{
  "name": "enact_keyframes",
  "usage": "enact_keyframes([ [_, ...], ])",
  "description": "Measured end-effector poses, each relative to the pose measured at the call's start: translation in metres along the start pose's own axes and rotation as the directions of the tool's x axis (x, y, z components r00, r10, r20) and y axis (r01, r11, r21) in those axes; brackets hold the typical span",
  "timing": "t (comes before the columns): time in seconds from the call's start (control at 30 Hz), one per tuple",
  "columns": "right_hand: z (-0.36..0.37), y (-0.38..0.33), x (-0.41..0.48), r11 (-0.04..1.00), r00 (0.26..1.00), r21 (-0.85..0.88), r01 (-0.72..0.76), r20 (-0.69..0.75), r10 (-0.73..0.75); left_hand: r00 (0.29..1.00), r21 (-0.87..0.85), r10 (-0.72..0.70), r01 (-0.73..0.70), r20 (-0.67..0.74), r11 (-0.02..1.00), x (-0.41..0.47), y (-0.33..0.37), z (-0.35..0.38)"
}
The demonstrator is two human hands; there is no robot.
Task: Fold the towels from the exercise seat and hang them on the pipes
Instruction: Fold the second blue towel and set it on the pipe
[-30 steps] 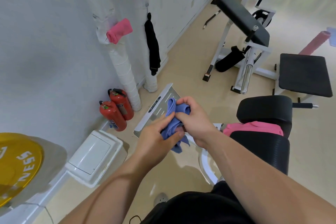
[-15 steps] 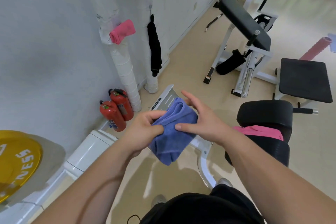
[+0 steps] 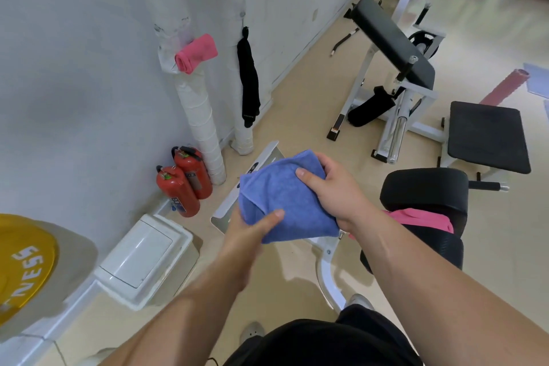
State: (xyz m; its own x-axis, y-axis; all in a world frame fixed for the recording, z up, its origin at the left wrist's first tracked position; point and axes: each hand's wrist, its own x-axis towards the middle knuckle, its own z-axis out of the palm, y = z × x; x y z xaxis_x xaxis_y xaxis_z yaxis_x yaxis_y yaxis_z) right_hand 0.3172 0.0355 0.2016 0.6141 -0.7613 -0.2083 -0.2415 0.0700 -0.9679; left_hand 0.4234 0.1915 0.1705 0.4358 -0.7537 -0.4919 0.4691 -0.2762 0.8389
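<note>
Grip, left hand (image 3: 246,226): pinches the near lower edge of the blue towel (image 3: 285,196), thumb on top, fingers hidden beneath.
Grip, right hand (image 3: 332,187): clasps the far right side of the same towel, thumb flat on the upper face, fingers curled round the edge.
Blue towel: held in the air between both hands, folded into a thick pad with a loose flap along the left side; above the white footplate (image 3: 263,159), apparently not touching it.
Step, as judged: last fold or squaring-up; hanging not yet done.
Exercise seat (image 3: 424,193): just right of the hands, with a crumpled pink towel (image 3: 421,218) lying between its black pads, not yet folded.
Fire extinguishers (image 3: 184,184): two, red, on the floor against the wall, at the foot of the nearer pipe.
Nearer pipe (image 3: 196,110): wrapped in white tape; bears a rolled pink towel (image 3: 196,52) wedged at a joint in the wrapping.
Farther pipe (image 3: 243,134): just beyond, with a black cloth (image 3: 248,83) hanging down in front of it.
Risk, fold: likely to spring open if either hand lets go early, given the loose flap.
Risk, hanging: little ledge to catch on; likely to slide off onto the extinguishers unless tucked firmly, and liable to knock the rolled pink towel loose if pushed into the same spot.
Risk, reach: well apart from the pipes; calls for a step forward past the footplate, with some chance of tripping on it.
</note>
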Motion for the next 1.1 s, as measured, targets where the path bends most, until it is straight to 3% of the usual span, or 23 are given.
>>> enact_keyframes([
  [0.1,0.004,0.005,-0.001,0.988,0.994,0.125,-0.094,-0.034,0.099,0.997,-0.029,0.008,-0.010,-0.077,1.000,0.007,-0.015,0.008],
  [0.27,0.002,0.024,-0.001,0.975,0.978,0.146,-0.166,-0.105,0.182,0.940,0.048,0.096,-0.085,-0.326,0.995,0.016,-0.013,-0.002],
  [0.47,0.000,0.029,-0.003,0.971,0.971,0.159,-0.178,-0.130,0.199,0.943,-0.116,0.000,-0.041,-0.334,0.992,0.026,-0.016,-0.033],
  [0.5,0.000,0.028,-0.003,0.971,0.973,0.168,-0.173,-0.126,0.195,0.955,-0.203,-0.053,-0.008,-0.293,0.979,0.027,-0.017,-0.037],
  [0.57,0.002,0.026,-0.004,0.963,0.975,0.206,-0.171,-0.103,0.196,0.977,-0.312,-0.199,0.167,-0.073,0.935,0.028,-0.023,-0.041],
  [0.63,0.005,0.024,-0.004,0.956,0.976,0.240,-0.170,-0.094,0.198,0.946,-0.187,-0.267,0.300,0.183,0.935,0.025,-0.026,-0.040],
  [0.7,0.007,0.023,-0.003,0.952,0.975,0.255,-0.171,-0.094,0.200,0.929,-0.161,-0.192,0.252,0.316,0.954,0.024,-0.028,-0.035],
  [0.77,0.005,0.023,-0.002,0.948,0.973,0.268,-0.172,-0.102,0.205,0.961,-0.204,-0.124,0.177,0.249,0.963,0.028,-0.026,-0.029],
  [0.87,0.000,0.023,0.000,0.946,0.969,0.273,-0.177,-0.121,0.216,0.996,-0.149,-0.091,0.092,0.013,0.985,0.035,-0.024,-0.031],
  [0.97,-0.006,0.024,-0.001,0.944,0.960,0.274,-0.184,-0.154,0.232,0.957,-0.122,-0.082,0.049,-0.278,0.991,0.044,-0.025,-0.046],
  [1.03,-0.008,0.024,-0.002,0.940,0.961,0.286,-0.186,-0.147,0.235,0.946,-0.166,-0.108,0.059,-0.304,0.984,0.042,-0.019,-0.048],
  [1.1,-0.007,0.023,-0.004,0.932,0.962,0.306,-0.196,-0.127,0.244,0.959,-0.173,-0.233,0.205,-0.162,0.963,0.037,-0.017,-0.043],
])
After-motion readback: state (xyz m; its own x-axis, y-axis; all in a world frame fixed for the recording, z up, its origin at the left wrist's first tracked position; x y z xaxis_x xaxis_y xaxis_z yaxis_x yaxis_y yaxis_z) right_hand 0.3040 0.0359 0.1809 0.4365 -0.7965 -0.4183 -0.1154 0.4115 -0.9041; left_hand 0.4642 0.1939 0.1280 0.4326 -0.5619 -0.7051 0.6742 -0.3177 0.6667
